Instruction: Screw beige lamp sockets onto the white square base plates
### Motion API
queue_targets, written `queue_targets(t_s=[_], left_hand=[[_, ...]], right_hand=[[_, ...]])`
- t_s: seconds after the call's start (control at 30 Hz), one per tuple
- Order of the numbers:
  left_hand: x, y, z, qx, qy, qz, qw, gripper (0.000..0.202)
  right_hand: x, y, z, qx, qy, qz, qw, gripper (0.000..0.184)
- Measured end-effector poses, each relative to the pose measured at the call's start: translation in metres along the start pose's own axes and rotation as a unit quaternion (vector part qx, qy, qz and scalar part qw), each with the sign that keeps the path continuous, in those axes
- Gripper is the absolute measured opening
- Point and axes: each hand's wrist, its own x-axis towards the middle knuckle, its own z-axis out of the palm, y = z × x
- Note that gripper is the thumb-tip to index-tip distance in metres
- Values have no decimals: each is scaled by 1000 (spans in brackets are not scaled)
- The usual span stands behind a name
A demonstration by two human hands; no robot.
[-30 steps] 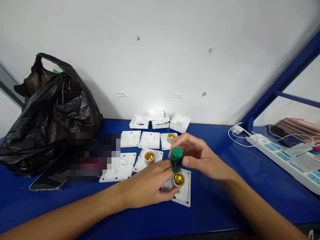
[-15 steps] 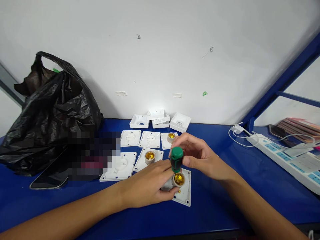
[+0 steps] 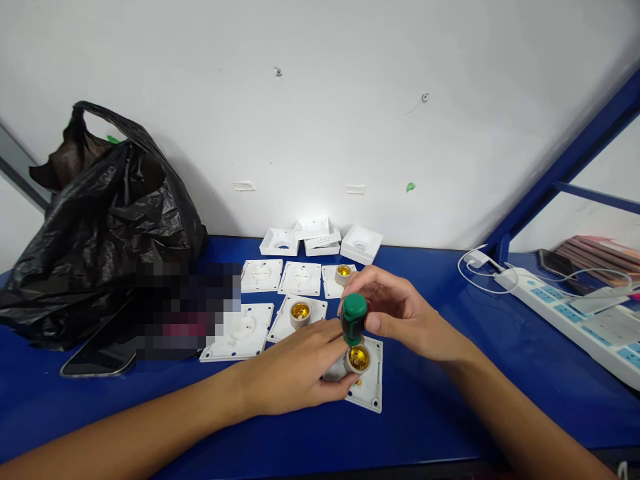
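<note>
Barely anything's changed this past second: your right hand [image 3: 397, 315] still pinches the green-capped screwdriver [image 3: 354, 319], pointing down at the lamp socket [image 3: 358, 360] below and left of that hand. Your left hand [image 3: 300, 368] pinches the socket, so your alignment seems steady.

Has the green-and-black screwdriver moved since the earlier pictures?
No, not visibly: the green-and-black, round-topped screwdriver in the right hand keeps its place against the round gold-lined socket to its left. Whether it turned, I cannot tell.
</note>
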Motion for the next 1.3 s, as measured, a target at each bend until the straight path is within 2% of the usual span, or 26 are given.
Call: queue_targets(t_s=[0.6,1.3], left_hand=[[0,1,-1,-18,-5,1,1000,21],[1,1,-2,-23,-7,2,1000,19]], right_hand=[[1,2,0,1,-8,-16,1000,24],[-1,0,2,-19,-6,10,1000,25]])
